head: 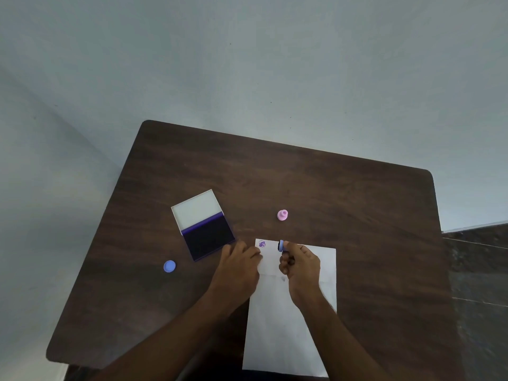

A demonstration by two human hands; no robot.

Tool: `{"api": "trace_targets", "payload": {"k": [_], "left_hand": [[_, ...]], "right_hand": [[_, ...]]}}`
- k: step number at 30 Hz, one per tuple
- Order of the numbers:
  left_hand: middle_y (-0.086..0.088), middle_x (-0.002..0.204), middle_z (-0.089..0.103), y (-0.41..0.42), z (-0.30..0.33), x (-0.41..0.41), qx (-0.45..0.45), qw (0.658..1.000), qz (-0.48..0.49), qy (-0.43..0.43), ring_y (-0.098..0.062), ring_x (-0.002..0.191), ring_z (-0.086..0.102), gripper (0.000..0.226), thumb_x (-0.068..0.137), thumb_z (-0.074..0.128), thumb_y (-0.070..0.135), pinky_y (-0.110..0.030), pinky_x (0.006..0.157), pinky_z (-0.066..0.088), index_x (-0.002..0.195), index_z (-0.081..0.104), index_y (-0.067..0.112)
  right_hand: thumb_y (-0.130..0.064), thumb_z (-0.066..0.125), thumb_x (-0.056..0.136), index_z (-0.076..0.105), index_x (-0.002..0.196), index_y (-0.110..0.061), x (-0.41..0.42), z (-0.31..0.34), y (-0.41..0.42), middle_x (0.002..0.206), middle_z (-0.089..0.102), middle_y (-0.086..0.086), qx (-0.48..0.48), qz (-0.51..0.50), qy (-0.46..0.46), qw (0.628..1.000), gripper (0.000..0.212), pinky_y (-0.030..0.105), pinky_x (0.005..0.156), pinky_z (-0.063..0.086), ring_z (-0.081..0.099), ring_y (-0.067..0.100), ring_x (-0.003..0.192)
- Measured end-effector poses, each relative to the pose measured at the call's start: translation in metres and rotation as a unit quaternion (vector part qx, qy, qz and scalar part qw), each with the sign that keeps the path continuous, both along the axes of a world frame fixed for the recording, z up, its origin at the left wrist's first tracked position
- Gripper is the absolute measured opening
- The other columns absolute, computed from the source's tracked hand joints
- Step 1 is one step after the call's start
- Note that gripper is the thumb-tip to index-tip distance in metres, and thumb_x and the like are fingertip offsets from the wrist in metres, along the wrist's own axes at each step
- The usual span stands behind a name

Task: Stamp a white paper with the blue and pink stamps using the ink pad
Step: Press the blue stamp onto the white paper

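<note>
Blue round stamp [281, 245] pinched in right hand [299, 266], tilted above white paper sheet [291, 325]; left hand [240, 259] flat, pinning it. Could smudge if paper slips.

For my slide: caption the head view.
Right hand lifts blue stamp beside its print on paper; left hand steadies.
</note>
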State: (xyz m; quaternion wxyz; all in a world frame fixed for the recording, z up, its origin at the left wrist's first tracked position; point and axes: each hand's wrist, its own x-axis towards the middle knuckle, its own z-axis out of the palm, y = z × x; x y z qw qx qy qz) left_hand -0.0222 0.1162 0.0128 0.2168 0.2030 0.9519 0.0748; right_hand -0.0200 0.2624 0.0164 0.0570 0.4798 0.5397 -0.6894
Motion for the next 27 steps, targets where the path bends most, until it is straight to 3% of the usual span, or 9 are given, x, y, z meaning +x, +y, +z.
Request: {"api": "trace_targets", "payload": {"k": [5, 10, 17, 23, 27], "left_hand": [[0.001, 0.146, 0.044, -0.005, 0.006, 0.001, 0.033, 0.999, 0.020, 0.003, -0.019, 0.130, 0.039, 0.043, 0.098, 0.042, 0.038, -0.034, 0.111, 0.022, 0.137, 0.044, 0.021], [-0.003, 0.147, 0.041, -0.025, 0.008, 0.010, 0.084, 0.988, 0.121, -0.042, -0.021, 0.132, 0.038, 0.044, 0.098, 0.045, 0.033, -0.030, 0.113, 0.018, 0.139, 0.041, 0.017], [-0.004, 0.120, 0.064, -0.078, 0.011, 0.025, 0.194, 0.914, 0.355, 0.016, -0.019, 0.112, 0.056, 0.027, 0.093, 0.056, 0.021, -0.029, 0.101, 0.037, 0.118, 0.063, 0.015], [0.005, 0.107, 0.066, -0.123, -0.001, 0.038, 0.162, 0.879, 0.435, 0.111, -0.015, 0.103, 0.054, 0.022, 0.083, 0.068, 0.023, -0.028, 0.090, 0.041, 0.105, 0.066, 0.025], [0.005, 0.114, 0.063, -0.144, -0.014, 0.044, 0.151, 0.850, 0.491, 0.113, -0.015, 0.107, 0.051, 0.033, 0.084, 0.068, 0.036, -0.032, 0.092, 0.044, 0.114, 0.063, 0.023]], "right_hand": [[-0.011, 0.067, 0.085, 0.072, 0.074, -0.004, -0.001, 0.004, -0.004, 0.059, 0.061, 0.011, 0.003, 0.018, 0.004, 1.000, 0.014, 0.027, 0.048, 0.042, 0.047, 0.019, 0.049], [-0.013, 0.067, 0.086, 0.073, 0.075, -0.008, -0.006, 0.009, -0.018, 0.064, 0.066, 0.011, 0.015, 0.072, 0.022, 0.997, 0.013, 0.027, 0.050, 0.047, 0.053, 0.020, 0.051], [-0.011, 0.063, 0.088, 0.075, 0.078, -0.014, -0.014, 0.016, -0.052, 0.063, 0.069, 0.009, -0.007, 0.166, 0.054, 0.985, 0.016, 0.030, 0.054, 0.050, 0.058, 0.019, 0.054], [-0.010, 0.064, 0.087, 0.076, 0.086, -0.009, -0.019, 0.020, -0.083, 0.069, 0.070, 0.013, -0.051, 0.230, 0.072, 0.969, 0.013, 0.031, 0.055, 0.048, 0.058, 0.019, 0.057], [-0.011, 0.065, 0.087, 0.076, 0.081, -0.012, -0.023, 0.020, -0.105, 0.068, 0.071, 0.011, -0.065, 0.254, 0.056, 0.963, 0.012, 0.030, 0.055, 0.049, 0.059, 0.018, 0.057]]}}
